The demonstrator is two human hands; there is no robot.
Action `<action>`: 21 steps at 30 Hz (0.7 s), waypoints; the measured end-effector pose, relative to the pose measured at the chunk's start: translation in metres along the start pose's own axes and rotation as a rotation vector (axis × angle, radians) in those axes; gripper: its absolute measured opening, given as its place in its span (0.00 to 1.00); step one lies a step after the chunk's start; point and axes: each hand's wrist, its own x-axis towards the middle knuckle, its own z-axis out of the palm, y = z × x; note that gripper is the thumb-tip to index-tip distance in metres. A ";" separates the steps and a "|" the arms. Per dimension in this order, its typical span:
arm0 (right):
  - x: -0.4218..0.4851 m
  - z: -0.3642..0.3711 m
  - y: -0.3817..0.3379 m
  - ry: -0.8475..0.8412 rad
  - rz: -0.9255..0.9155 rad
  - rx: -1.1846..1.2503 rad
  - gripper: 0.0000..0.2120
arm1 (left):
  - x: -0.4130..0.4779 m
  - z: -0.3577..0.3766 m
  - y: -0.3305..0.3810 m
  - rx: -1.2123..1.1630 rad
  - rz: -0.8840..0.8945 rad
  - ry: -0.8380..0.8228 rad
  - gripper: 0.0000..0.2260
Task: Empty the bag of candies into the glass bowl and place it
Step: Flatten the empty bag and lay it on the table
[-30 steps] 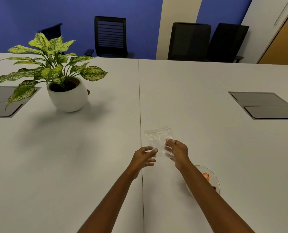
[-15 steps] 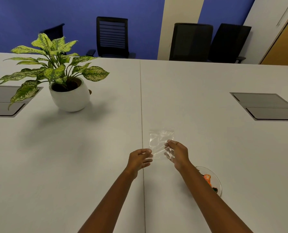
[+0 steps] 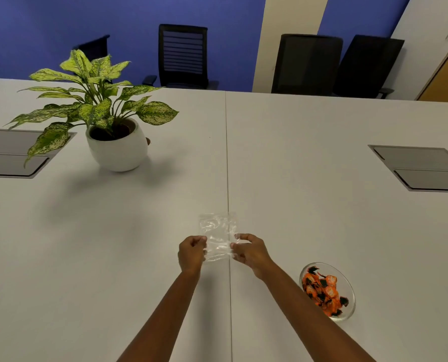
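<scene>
A clear, crumpled plastic bag (image 3: 217,231) with nothing visible inside is held over the white table (image 3: 309,205), across its centre seam. My left hand (image 3: 191,253) pinches the bag's near left edge and my right hand (image 3: 250,250) pinches its near right edge. To the right of my right forearm stands the glass bowl (image 3: 348,286), holding several orange and black wrapped candies (image 3: 323,291).
A potted plant (image 3: 113,150) in a white pot stands at the back left. Grey cable hatches are set into the table at the left (image 3: 11,152) and right (image 3: 424,168). Black office chairs (image 3: 182,56) line the far edge.
My left hand has closed onto the bag's left edge, so both hands now hold it. The bag has shifted slightly left over the seam. The bowl of candies has come fully into view.
</scene>
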 end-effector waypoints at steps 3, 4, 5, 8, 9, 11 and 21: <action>0.002 0.020 0.011 -0.004 0.023 -0.093 0.18 | 0.009 -0.017 -0.008 0.093 -0.004 0.075 0.09; 0.003 0.027 0.015 -0.007 0.033 -0.119 0.20 | 0.012 -0.023 -0.010 0.133 -0.010 0.096 0.09; 0.004 0.034 0.019 -0.013 0.041 -0.139 0.21 | 0.015 -0.029 -0.012 0.174 -0.015 0.115 0.09; 0.006 0.054 0.030 -0.033 0.054 -0.165 0.23 | 0.020 -0.044 -0.013 0.325 -0.034 0.145 0.12; 0.007 0.059 0.034 -0.033 0.058 -0.182 0.24 | 0.021 -0.047 -0.014 0.394 -0.039 0.140 0.14; 0.010 0.068 0.042 -0.025 0.057 -0.268 0.24 | 0.022 -0.054 -0.018 0.562 -0.030 0.110 0.19; 0.008 0.079 0.068 -0.097 -0.341 -1.217 0.34 | 0.032 -0.070 -0.051 1.410 0.389 -0.310 0.31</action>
